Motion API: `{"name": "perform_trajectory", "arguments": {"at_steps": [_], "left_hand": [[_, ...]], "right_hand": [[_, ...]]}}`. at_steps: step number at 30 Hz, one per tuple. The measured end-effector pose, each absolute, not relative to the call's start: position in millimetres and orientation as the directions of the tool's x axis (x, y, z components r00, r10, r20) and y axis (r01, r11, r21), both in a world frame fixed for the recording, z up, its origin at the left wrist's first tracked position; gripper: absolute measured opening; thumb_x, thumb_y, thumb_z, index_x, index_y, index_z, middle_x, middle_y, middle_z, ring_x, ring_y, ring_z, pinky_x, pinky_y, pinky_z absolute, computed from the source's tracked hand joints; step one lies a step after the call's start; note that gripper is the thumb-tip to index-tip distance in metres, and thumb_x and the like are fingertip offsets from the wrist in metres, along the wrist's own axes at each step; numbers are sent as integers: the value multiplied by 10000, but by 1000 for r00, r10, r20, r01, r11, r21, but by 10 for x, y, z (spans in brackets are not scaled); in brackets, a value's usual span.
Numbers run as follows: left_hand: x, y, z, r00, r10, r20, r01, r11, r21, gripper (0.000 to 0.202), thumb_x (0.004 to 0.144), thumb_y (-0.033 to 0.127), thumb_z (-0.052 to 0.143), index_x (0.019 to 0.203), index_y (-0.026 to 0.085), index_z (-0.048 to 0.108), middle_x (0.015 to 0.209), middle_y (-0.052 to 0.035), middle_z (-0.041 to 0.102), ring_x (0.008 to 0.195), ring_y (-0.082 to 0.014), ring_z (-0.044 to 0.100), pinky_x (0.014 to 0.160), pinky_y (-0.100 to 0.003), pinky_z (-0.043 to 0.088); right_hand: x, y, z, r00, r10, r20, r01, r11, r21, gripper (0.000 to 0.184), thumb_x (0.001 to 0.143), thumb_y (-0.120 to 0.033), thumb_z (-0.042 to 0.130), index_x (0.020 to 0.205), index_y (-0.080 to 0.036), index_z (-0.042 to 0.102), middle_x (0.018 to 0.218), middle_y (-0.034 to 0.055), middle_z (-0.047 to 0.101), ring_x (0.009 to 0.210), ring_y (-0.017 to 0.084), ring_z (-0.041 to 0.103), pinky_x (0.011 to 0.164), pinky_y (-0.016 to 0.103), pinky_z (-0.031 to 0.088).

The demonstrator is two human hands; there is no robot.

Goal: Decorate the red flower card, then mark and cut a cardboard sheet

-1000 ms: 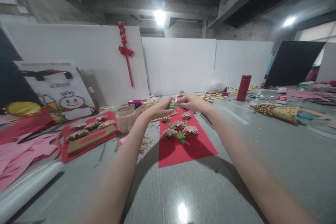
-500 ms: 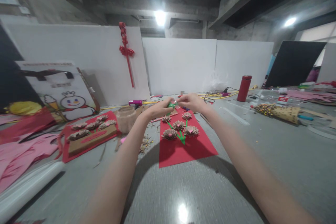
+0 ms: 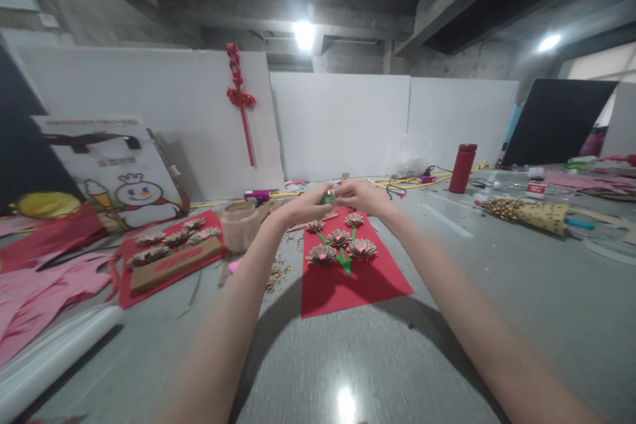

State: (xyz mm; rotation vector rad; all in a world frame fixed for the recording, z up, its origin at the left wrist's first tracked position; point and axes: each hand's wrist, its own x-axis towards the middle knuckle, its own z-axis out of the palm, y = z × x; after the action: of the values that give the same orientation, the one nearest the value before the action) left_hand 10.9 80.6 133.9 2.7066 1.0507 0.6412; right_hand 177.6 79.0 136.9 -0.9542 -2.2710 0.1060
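Note:
Just above the far end of a red sheet [image 3: 352, 295], my left hand [image 3: 309, 204] is closed around a small, shiny green thing [image 3: 328, 197] whose kind I cannot make out. My right hand [image 3: 364, 196] meets it from the other side, fingertips pinched at the green thing; what lies between those fingers is too small to tell. Brown layered paper flowers [image 3: 338, 238], some with pink centres, lie on the sheet below my hands. Green strips [image 3: 344, 260] form their stems and leaves. My fingers hide the sheet's far edge.
To the left stand a brown jar [image 3: 239, 226] and a second red sheet with flowers and a cardboard strip [image 3: 176, 265]. A red flask [image 3: 462, 168], a clear ruler [image 3: 446, 220] and a wrapped bouquet [image 3: 527, 212] lie or stand at the right. White boards [image 3: 340, 126] rise behind.
My right fingers have drawn slightly closer to my left hand, and less of the green thing shows between them. The flowers and red sheet have stayed in place.

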Motion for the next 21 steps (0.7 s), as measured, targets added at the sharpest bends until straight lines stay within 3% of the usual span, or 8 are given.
{"name": "perform_trajectory", "arguments": {"at_steps": [5,8,12,17,21], "left_hand": [[134,741,1380,695,634,339,577,-773,263,380,695,206,366,1073,170,342,1018,-44,477,905,-163,454,750,-248,352],[157,740,1376,693,637,339,604,-769,211,311,694,200,367,1003,159,372,947,-48,499,831,-160,478,693,-245,366],[183,763,1361,648,674,355,679,-722,132,242,693,214,374,926,149,390,857,-54,509,727,-165,489,606,-252,372],[183,809,1368,572,696,433,752,-656,62,222,693,219,365,896,131,387,822,-74,509,743,-191,489,620,-278,376],[170,833,1373,557,680,477,740,-667,86,219,694,212,362,900,141,386,837,-71,515,765,-188,496,648,-277,380]], "right_hand": [[1734,772,1358,-484,639,597,639,725,-259,94,655,-189,570,637,-125,637,593,-19,524,565,67,433,535,166,292],[1715,800,1332,-492,593,637,644,740,-192,93,666,-162,563,616,-135,636,646,-3,535,586,71,449,582,178,315],[1678,832,1281,-471,516,715,693,719,-62,99,668,-143,560,617,-157,643,749,32,527,694,112,452,643,212,338],[1576,748,1247,-435,384,814,782,610,130,195,742,-159,478,609,-149,620,750,67,489,766,158,396,648,244,340],[1528,723,1233,-419,369,830,769,630,108,234,787,-187,433,635,-150,607,723,58,525,750,148,409,651,236,336]]}}
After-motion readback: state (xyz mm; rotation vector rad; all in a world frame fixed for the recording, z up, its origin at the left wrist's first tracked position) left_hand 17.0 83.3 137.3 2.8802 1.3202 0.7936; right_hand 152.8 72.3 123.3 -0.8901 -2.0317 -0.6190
